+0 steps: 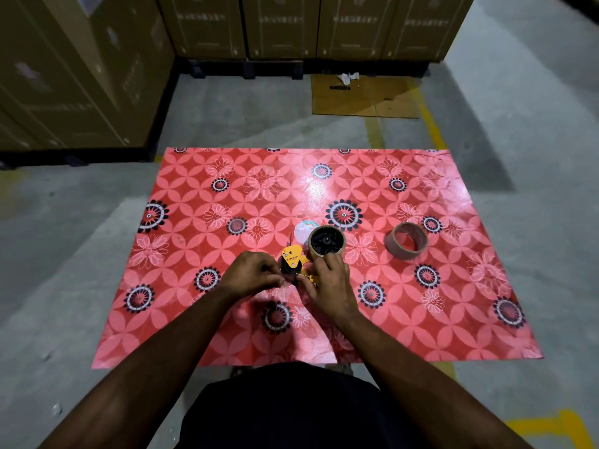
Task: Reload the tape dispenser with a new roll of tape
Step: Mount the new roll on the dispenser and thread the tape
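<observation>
Both hands work at the yellow-and-black dispenser [293,262], which stands on the red flowered tabletop [421,319]. The left hand [251,273] pinches something small at its near end; what it is I cannot tell. The right hand [330,281] grips the dispenser just below the mounted roll [325,243]. A 2nd roll [406,241] lies well apart to the right.
</observation>
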The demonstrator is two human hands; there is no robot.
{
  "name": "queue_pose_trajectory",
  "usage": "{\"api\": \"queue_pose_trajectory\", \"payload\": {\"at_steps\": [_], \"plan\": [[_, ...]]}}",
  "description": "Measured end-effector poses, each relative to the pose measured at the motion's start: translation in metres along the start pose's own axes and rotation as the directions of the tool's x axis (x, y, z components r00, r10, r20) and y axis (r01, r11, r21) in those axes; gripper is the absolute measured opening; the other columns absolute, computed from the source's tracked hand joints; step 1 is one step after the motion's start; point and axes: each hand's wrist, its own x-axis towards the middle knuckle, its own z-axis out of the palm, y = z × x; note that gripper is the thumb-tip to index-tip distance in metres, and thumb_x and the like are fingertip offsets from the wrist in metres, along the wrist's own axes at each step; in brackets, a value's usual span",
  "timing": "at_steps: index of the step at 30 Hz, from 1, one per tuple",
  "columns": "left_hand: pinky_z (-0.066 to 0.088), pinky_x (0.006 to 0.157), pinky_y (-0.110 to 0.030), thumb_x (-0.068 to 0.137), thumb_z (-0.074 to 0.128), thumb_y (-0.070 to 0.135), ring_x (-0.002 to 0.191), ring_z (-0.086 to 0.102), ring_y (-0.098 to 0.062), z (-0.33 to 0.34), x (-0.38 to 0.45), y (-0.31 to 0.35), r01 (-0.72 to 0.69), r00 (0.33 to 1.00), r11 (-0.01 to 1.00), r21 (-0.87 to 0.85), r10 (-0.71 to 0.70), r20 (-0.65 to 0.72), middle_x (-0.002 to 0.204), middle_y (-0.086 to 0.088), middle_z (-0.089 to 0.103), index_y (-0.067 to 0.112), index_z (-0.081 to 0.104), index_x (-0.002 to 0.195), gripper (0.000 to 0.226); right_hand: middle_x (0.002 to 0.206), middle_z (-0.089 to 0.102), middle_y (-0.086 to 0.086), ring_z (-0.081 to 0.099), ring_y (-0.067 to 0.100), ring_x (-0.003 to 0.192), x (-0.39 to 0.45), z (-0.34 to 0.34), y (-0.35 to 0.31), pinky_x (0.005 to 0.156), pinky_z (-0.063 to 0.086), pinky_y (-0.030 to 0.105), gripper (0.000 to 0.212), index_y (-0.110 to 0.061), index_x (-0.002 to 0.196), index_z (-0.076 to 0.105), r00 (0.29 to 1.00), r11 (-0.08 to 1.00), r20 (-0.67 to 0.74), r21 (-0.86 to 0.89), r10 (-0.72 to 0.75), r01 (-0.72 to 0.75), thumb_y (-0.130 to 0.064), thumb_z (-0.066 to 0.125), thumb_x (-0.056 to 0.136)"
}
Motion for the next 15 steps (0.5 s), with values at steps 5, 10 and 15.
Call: {"api": "queue_pose_trajectory", "payload": {"at_steps": [5,10,15], "plan": [[0.054,0.064,-0.028,0.072,0.083,0.040,0.069,0.065,-0.001,-0.012,-0.005,-0.006,0.025,1.000,0.973,0.229,-0.022,-0.015,0.076,0.014,0.071,0.029,0.076,0.078,0.013,0.101,0.046,-0.002,0.041,0.016,0.098,-0.001,-0.001,-0.001,0.091,0.042,0.036,0.033,-0.017,0.113,0.059,1.000,1.000,0.009,-0.007,0.018,-0.018,-0.041,0.065,0.091],[0.053,0.076,-0.029,0.073,0.080,0.043,0.093,0.067,-0.015,-0.034,-0.018,-0.027,0.075,0.990,0.905,0.418,-0.018,-0.139,0.098,0.009,0.074,0.030,0.075,0.097,0.028,0.110,0.048,-0.001,0.043,0.018,0.106,0.002,-0.007,0.000,0.094,0.039,0.040,0.042,-0.021,0.117,0.057,0.999,0.998,0.027,-0.065,-0.021,0.023,-0.050,0.061,0.088],[0.022,0.117,-0.040,0.089,0.053,0.063,0.148,0.025,-0.015,-0.022,-0.021,-0.009,-0.108,0.984,0.793,0.600,0.170,-0.048,0.161,0.009,0.028,0.030,0.036,0.151,0.072,0.160,0.031,0.004,0.020,0.023,0.151,0.007,-0.015,-0.002,0.120,0.017,0.053,0.068,-0.023,0.150,0.037,0.984,0.968,0.089,-0.189,-0.154,0.168,-0.059,0.047,0.093]]}}
